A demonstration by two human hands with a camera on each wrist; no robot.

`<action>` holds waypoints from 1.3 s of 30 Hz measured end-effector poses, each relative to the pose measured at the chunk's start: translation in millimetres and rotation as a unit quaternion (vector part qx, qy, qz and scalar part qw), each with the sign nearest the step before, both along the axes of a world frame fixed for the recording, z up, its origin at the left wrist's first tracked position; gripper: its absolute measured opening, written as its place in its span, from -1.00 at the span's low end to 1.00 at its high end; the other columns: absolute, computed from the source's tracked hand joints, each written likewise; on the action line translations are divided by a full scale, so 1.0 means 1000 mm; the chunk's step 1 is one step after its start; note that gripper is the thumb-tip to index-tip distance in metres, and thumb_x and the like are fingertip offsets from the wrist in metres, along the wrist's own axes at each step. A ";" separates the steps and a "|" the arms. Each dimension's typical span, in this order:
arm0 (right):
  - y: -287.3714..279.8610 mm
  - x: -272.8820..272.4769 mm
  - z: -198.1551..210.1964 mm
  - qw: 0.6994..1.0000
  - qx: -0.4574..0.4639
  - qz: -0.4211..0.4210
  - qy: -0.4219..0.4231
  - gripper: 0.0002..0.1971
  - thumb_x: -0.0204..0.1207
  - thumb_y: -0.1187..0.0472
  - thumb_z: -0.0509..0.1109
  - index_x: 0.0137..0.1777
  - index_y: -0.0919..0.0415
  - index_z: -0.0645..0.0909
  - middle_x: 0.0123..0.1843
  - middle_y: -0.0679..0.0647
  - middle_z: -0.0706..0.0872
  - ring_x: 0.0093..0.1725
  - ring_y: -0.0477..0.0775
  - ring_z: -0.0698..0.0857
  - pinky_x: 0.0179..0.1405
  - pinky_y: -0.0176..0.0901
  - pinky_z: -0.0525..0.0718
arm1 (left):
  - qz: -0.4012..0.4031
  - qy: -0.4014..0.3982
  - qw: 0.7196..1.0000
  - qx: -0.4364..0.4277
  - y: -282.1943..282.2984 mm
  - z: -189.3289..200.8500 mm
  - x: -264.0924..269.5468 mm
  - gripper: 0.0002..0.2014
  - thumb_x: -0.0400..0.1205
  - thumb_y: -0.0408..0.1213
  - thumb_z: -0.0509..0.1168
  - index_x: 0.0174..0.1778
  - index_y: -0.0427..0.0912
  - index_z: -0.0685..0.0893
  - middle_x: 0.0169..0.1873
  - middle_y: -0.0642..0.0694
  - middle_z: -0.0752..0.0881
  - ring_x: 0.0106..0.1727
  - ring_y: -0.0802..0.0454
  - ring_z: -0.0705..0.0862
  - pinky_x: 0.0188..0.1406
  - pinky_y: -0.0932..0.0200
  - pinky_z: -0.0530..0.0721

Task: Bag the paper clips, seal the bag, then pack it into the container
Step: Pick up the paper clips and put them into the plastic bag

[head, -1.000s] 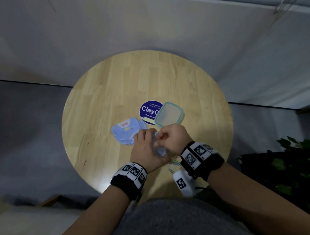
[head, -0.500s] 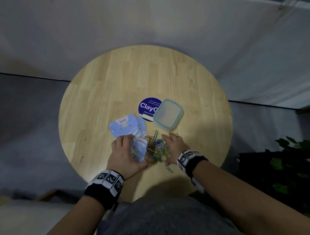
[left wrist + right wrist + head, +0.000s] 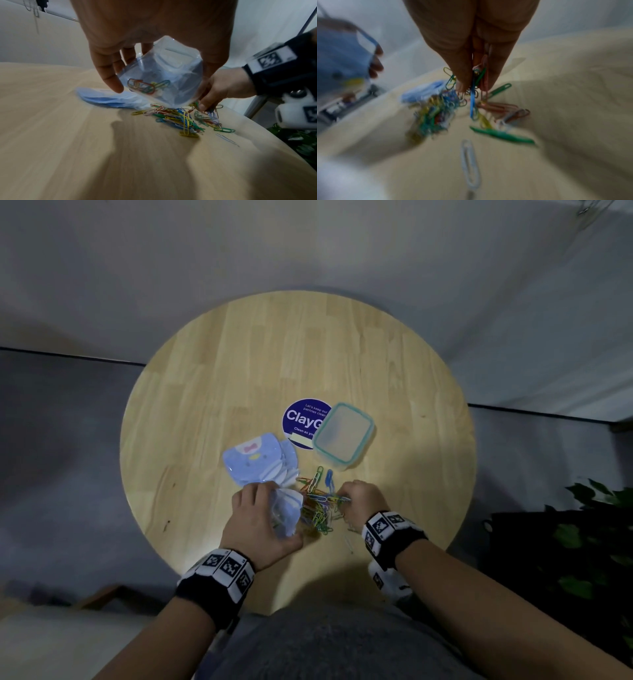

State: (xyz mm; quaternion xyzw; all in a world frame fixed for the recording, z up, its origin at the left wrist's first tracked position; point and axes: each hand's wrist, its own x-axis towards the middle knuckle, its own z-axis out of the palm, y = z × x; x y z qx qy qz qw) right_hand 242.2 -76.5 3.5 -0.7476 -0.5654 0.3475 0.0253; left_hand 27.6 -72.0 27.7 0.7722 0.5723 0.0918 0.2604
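- The container (image 3: 343, 435) sits near the middle of the table (image 3: 212, 392), its left edge lying over a round sticker (image 3: 301, 419).
- A stack of bags (image 3: 255, 462) lies left of the container, in front of the sticker.
- The paper clips (image 3: 317, 505) are heaped in front of the container, between the left hand (image 3: 258, 518) and right hand (image 3: 363, 498).
- The bag (image 3: 164, 75) (a few clips in it) is in the left hand, above the heap's left edge.

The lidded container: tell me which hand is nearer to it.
Right. The right hand sits just below the container, pinching paper clips from the pile. The left hand is farther off to the lower left, holding the bag.
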 end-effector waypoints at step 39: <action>0.026 -0.043 0.111 0.973 -0.079 0.124 0.176 -0.60 0.40 0.13 0.17 0.04 0.31 0.73 0.03 0.20 0.76 -0.09 0.00 0.55 -0.03 -0.20 0.49 | 0.024 -0.095 0.994 0.040 0.017 0.018 0.043 -0.15 0.11 0.14 0.36 0.29 -0.20 0.41 0.08 -0.16 0.46 0.09 -0.11 0.35 0.06 0.08 0.42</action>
